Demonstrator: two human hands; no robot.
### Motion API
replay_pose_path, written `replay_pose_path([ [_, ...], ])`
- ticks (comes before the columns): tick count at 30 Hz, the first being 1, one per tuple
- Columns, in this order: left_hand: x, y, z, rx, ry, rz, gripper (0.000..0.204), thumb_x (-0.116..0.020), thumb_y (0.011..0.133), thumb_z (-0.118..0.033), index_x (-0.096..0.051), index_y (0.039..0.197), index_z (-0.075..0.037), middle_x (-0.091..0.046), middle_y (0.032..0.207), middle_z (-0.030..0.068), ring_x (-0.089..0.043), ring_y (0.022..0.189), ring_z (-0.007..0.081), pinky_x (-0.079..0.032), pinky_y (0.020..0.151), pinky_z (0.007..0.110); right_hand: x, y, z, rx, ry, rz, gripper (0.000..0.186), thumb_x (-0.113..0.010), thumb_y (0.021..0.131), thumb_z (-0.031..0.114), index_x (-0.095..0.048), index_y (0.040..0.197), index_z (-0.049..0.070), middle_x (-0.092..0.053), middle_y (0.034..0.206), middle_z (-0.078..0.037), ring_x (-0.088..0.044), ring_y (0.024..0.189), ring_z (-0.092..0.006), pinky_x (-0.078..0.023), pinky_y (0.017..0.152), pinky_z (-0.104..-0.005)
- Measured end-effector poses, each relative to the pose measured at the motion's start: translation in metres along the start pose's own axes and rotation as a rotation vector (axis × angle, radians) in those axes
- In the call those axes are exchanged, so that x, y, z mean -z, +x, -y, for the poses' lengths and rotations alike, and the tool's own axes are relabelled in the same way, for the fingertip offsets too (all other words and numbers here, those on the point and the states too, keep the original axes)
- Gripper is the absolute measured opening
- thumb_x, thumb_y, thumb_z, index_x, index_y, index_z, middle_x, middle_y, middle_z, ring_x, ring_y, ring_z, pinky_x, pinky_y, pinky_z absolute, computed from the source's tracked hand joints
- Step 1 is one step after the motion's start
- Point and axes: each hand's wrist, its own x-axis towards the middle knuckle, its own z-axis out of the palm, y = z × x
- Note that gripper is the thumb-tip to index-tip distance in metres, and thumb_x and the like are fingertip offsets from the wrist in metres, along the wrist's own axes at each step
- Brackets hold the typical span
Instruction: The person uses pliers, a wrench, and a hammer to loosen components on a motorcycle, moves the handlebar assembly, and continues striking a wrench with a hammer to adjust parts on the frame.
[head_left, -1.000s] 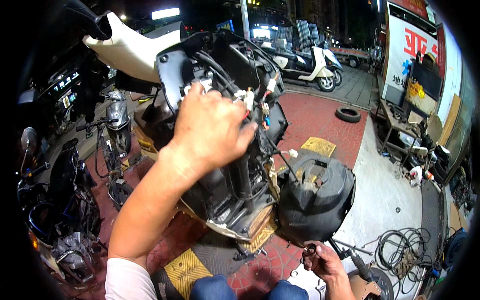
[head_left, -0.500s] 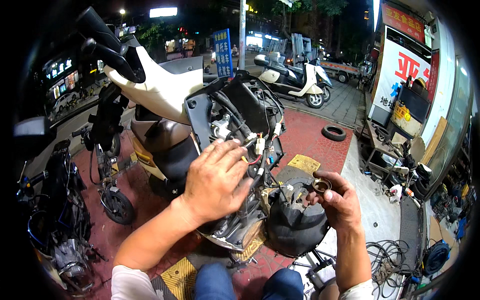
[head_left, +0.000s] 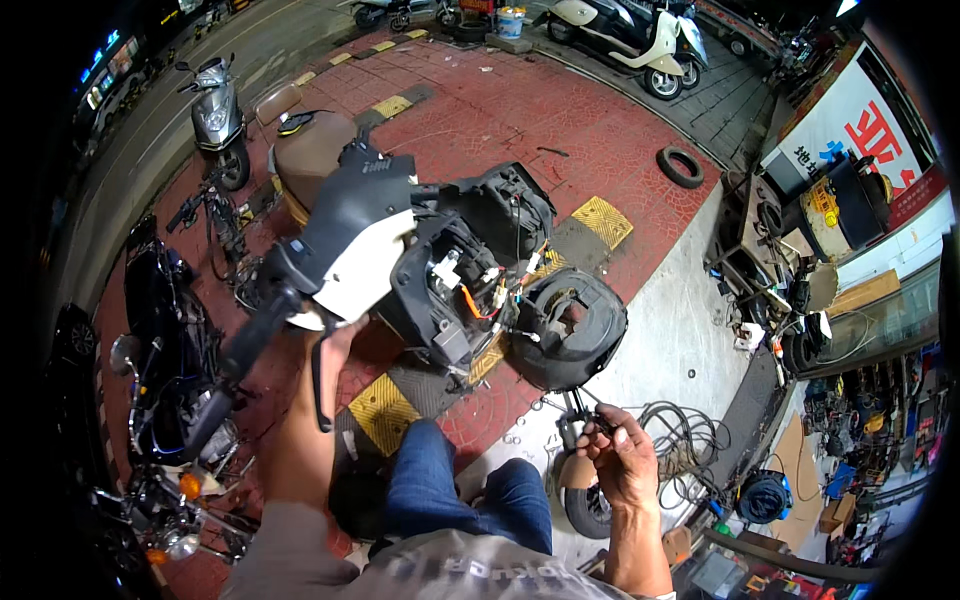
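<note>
The scooter's dark and white handlebar cowl [head_left: 355,255] is tilted over at upper centre, with a black handlebar [head_left: 245,355] toward the lower left. My left hand [head_left: 338,340] is at the cowl's lower edge, behind a lever; its fingers are hidden. The opened front body [head_left: 445,325] shows white connectors [head_left: 448,272] and coloured wires. My right hand [head_left: 620,455] is raised at lower right, fingers closed on a small dark ring [head_left: 600,428], partly hidden by them. A black round-edged housing [head_left: 565,340] rests right of the scooter body.
A parked motorcycle [head_left: 160,340] stands close on the left, a silver scooter [head_left: 215,115] behind it. A loose tyre [head_left: 680,167] lies on the paving. Coiled hoses [head_left: 670,430], a detached wheel assembly [head_left: 585,490] and a cluttered bench [head_left: 760,260] are on the right.
My left hand has left the wiring and moved left under the cowl, which has swung down toward me. My right hand rose, then dropped somewhat, still holding the ring. The view tipped downward.
</note>
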Motion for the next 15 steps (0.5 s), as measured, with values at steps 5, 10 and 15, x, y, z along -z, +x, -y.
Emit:
replay_pose_path([
  [5,-0.012,-0.005,-0.005,0.184,-0.116,0.023,0.029,-0.06,0.099,-0.021,-0.07,0.111,0.004,-0.076,0.098,0.0159,-0.073,0.092,0.0319,-0.06,0.088,0.042,-0.147,0.016,0.035,0.1,-0.242,0.303,0.059,-0.074,0.096,0.022,-0.048,0.144,-0.001,-0.064,0.126,-0.015,-0.066,0.112,-0.0261,-0.055,0.095,-0.0414],
  [10,-0.021,0.007,-0.025,0.278,-0.113,0.035,0.03,-0.061,0.098,-0.021,-0.07,0.111,0.004,-0.076,0.099,0.0161,-0.074,0.092,0.0311,-0.06,0.088,0.041,-0.284,0.062,0.026,0.043,-0.251,0.753,0.05,-0.068,0.1,0.011,-0.047,0.144,0.0,-0.06,0.13,-0.008,-0.056,0.12,-0.0142,-0.045,0.107,-0.0343],
  [15,-0.046,0.023,-0.042,0.347,-0.078,0.107,0.031,-0.061,0.097,-0.022,-0.07,0.112,0.004,-0.076,0.1,0.0164,-0.074,0.092,0.0304,-0.061,0.088,0.041,-0.335,0.059,0.0,-0.036,-0.393,0.829,0.043,-0.069,0.099,0.013,-0.052,0.137,0.001,-0.063,0.116,-0.008,-0.058,0.115,-0.0183,-0.045,0.103,-0.0357],
])
